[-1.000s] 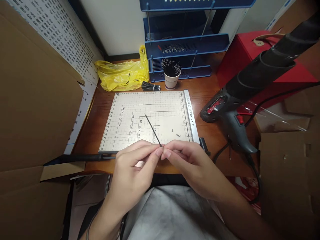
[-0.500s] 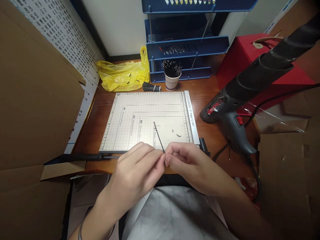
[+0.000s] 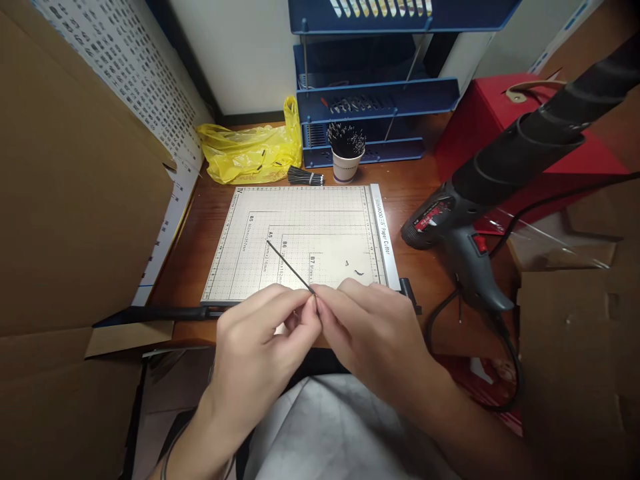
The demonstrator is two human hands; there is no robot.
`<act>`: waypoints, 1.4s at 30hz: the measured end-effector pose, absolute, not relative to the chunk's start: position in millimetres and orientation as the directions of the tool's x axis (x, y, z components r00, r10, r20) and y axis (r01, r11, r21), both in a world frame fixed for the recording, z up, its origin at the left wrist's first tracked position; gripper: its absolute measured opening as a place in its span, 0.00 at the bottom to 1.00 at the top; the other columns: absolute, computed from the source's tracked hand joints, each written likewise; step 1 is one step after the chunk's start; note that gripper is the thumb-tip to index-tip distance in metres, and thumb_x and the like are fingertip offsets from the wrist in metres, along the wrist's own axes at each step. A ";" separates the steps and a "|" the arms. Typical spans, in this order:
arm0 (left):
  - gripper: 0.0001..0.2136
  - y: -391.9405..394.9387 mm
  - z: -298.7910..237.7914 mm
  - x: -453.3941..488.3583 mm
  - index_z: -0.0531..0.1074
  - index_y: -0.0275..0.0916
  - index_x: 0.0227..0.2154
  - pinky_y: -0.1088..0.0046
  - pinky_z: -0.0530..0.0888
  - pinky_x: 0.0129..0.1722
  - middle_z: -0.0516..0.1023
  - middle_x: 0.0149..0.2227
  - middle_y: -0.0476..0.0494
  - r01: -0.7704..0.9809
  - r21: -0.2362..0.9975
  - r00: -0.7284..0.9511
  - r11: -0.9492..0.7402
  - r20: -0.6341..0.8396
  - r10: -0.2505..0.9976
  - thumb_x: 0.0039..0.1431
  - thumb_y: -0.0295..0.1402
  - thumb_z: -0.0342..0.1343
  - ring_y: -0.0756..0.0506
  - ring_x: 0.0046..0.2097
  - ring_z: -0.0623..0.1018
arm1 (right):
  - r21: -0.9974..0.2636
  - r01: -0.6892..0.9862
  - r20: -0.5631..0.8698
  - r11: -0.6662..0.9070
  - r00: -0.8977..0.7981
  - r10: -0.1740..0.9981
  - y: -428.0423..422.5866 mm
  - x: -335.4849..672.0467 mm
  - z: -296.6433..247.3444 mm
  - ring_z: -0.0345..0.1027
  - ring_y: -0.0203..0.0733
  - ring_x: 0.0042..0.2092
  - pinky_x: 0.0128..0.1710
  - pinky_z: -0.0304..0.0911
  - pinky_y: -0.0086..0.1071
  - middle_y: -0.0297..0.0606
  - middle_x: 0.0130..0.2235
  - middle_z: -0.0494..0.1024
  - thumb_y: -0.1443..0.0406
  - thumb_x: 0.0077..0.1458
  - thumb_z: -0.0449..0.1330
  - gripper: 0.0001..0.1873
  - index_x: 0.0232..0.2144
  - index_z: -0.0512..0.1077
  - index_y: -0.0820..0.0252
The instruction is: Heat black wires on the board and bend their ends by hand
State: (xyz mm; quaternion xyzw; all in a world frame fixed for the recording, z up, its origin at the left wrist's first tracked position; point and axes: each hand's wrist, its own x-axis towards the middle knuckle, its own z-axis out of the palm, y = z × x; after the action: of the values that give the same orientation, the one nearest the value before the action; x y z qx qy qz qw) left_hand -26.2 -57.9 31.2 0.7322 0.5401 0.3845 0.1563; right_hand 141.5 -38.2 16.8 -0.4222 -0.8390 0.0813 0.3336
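Observation:
Both hands meet in front of my lap, fingertips together at the near end of a thin black wire [image 3: 290,266]. My left hand [image 3: 267,333] pinches that end between thumb and forefinger. From the other side my right hand [image 3: 373,327] pinches at the same spot, its fingers curled. The wire's free end, with a pale tip, points up and left over the paper cutter board [image 3: 240,267]. What lies right between the fingertips is hidden. Small black scraps [image 3: 359,273] lie on the board beyond my right hand.
Behind the board stand a paper cup [image 3: 345,167] full of black wires, a tied wire bundle [image 3: 306,177] and a yellow plastic bag [image 3: 250,153]. A blue tiered rack [image 3: 375,100] is at the back. A heat gun [image 3: 465,227] stands at right, before a red box [image 3: 505,107].
The wire has swung left, from steep to a flatter slant, and shows more of its length. Both hands have shifted slightly left, and my right hand has turned over its pinch.

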 end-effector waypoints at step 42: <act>0.11 -54.3 37.9 -12.5 0.73 0.38 0.21 0.78 0.64 0.23 0.68 0.20 0.53 0.568 0.784 -0.005 -0.251 0.308 0.951 0.59 0.24 0.58 0.54 0.24 0.66 | -0.494 0.587 0.607 0.641 -0.295 0.738 -39.5 140.6 12.9 0.50 0.34 0.24 0.28 0.48 0.35 0.29 0.21 0.65 0.75 0.64 0.54 0.13 0.28 0.73 0.59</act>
State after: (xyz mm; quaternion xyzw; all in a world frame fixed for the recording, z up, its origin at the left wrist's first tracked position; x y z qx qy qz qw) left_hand -12.5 -54.3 37.9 0.6681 0.5684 0.4234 0.2266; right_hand 140.6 -39.5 12.9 -0.4142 -0.7997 0.0885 0.4255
